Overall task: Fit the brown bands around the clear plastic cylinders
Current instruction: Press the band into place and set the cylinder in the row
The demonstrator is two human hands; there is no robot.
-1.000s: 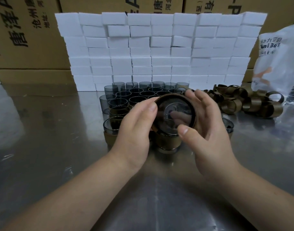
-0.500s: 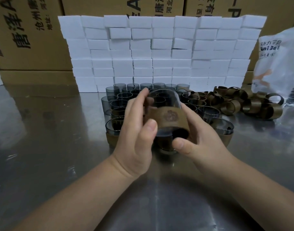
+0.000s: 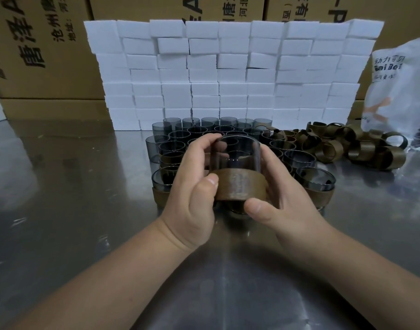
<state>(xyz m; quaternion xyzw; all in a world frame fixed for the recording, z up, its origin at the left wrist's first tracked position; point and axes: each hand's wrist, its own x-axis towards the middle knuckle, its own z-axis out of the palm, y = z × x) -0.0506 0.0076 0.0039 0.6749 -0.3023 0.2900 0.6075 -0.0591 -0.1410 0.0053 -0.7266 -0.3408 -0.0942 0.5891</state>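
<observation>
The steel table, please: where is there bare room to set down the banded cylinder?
The table is bare left of the cylinder cluster, before the cardboard boxes, and close in front of you. Crowded: the cluster, and the loose bands beside the bag.

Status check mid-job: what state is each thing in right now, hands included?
held cylinder: held upright, banded low.
brown band: wrapped round the held cylinder.
left hand: grips cylinder and band.
right hand: grips the band.
loose bands: piled, unfitted.
table cylinders: standing; nearest ones banded.
</observation>
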